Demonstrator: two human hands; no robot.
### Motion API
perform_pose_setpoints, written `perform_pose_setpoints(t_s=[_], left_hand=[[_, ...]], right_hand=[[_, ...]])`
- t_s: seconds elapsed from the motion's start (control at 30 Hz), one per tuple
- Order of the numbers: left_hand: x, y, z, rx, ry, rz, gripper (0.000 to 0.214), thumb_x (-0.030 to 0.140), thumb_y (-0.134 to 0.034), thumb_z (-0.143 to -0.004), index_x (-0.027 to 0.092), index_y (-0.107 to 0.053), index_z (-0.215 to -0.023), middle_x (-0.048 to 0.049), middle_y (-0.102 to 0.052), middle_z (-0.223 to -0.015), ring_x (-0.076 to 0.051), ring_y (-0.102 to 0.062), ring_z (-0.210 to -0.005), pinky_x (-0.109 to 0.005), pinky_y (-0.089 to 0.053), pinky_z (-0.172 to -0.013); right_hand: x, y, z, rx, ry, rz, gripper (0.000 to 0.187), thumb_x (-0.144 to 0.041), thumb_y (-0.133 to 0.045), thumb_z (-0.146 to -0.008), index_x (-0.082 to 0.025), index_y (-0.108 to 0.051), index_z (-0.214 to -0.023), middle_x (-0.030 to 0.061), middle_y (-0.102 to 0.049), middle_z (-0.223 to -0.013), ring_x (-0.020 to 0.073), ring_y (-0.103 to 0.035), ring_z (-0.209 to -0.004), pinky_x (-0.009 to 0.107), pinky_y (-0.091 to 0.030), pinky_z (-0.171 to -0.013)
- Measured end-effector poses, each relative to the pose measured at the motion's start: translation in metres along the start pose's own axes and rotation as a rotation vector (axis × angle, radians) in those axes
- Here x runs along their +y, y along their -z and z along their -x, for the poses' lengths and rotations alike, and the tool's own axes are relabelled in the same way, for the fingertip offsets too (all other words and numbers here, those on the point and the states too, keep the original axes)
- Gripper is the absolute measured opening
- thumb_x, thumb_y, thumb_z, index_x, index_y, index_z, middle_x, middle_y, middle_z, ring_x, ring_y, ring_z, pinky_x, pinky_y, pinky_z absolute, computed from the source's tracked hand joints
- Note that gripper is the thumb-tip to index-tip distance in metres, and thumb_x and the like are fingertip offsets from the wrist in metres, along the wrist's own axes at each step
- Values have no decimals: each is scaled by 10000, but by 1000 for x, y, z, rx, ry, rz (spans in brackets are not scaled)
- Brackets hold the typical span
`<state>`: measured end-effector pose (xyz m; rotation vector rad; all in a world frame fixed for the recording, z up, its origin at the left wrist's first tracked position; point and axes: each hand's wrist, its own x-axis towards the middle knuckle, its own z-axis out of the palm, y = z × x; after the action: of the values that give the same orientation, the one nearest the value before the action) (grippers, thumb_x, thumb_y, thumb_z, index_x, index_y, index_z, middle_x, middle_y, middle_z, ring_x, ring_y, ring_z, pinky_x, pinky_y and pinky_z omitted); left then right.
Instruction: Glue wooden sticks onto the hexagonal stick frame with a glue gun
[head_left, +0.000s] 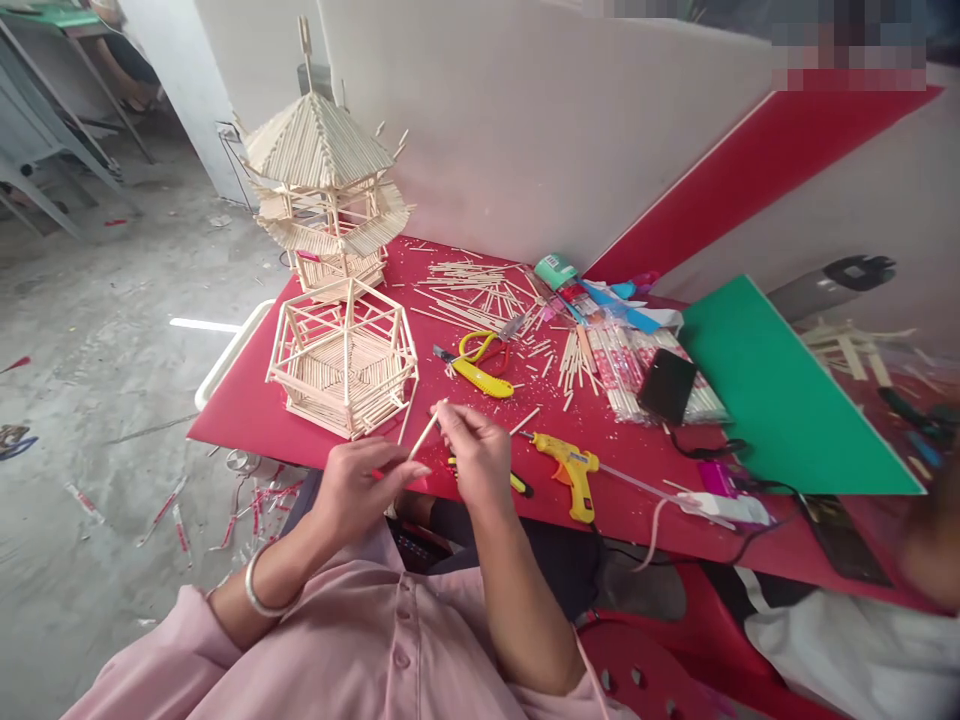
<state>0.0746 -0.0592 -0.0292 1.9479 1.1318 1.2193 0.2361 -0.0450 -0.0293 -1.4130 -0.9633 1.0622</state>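
A thin wooden stick (424, 436) slants between my hands above the table's front edge. My left hand (364, 490) pinches its lower end, and my right hand (477, 455) has its fingertips closed on the upper end. Just beyond my left hand stands an open, many-sided stick frame (349, 345) with a floor of sticks. Behind it rises a tiered stick pagoda (322, 145) with a pointed roof. Past my right hand lie a yellow utility knife (486, 379) and pliers with yellow and red handles (480, 348). Another cutter (520, 485) is partly hidden by my right hand.
On the red table (244, 415) a yellow glue gun (574, 470) lies to the right. Loose sticks (480, 290), packaged sticks (615, 370), a black phone (667, 385) and a green board (795, 400) are farther back. A person's blurred hand (934, 545) shows at far right.
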Motion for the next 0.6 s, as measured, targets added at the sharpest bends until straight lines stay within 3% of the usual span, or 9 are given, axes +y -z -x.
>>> perform_pose_setpoints(t_s=[0.07,0.17,0.23,0.3,0.4,0.5,0.6], left_hand=[[6,26,0,16,-87,-81,173,301,-686,-897,194,-766,-788,-46,-720,-755,-130,-602,-652,-249,-498,-636],[13,66,-12,78,-54,-159,113,281,-699,-877,210,-780,-844,-86,-720,-1030,-92,-555,-621,-236,-466,-566],[16,86,-33,26,-30,-182,148,295,-663,-889,205,-778,-864,-67,-729,-948,-95,-565,-621,-228,-446,-553],[17,98,-61,-132,54,-224,184,322,-643,-884,192,-770,-857,-31,-724,-791,-106,-570,-623,-230,-447,-584],[18,100,-107,-429,93,-277,163,285,-634,-823,184,-762,-807,16,-678,-642,-84,-499,-533,-221,-381,-539],[20,89,-141,-597,25,-395,128,244,-630,-764,186,-738,-728,27,-663,-633,-78,-498,-547,-225,-360,-577],[25,76,-155,-746,21,-545,129,279,-649,-745,192,-725,-689,27,-627,-605,-81,-463,-532,-247,-303,-557]], right_hand=[[-1,-7,-13,9,-71,-140,419,-590,-745,-744,-185,-765,-850,-45,-516,-587,89,-427,-560,228,-366,-533],[-4,-20,-26,-33,-105,-274,412,-577,-802,-675,-196,-765,-828,-36,-564,-616,78,-420,-553,214,-311,-480],[-7,-30,-29,-45,-118,-318,394,-570,-808,-661,-195,-750,-767,-14,-628,-671,78,-457,-565,204,-301,-458],[-9,-37,-31,-38,-136,-344,385,-560,-808,-656,-188,-727,-709,1,-662,-698,82,-510,-583,194,-315,-450],[-9,-44,-34,-14,-164,-388,377,-539,-823,-642,-182,-721,-707,1,-670,-679,83,-559,-585,176,-334,-438],[-8,-46,-37,39,-187,-433,405,-534,-855,-590,-178,-729,-736,-1,-680,-664,77,-573,-559,163,-343,-424],[-8,-50,-38,57,-178,-442,427,-545,-866,-559,-172,-723,-711,7,-689,-651,80,-582,-537,164,-351,-412]])
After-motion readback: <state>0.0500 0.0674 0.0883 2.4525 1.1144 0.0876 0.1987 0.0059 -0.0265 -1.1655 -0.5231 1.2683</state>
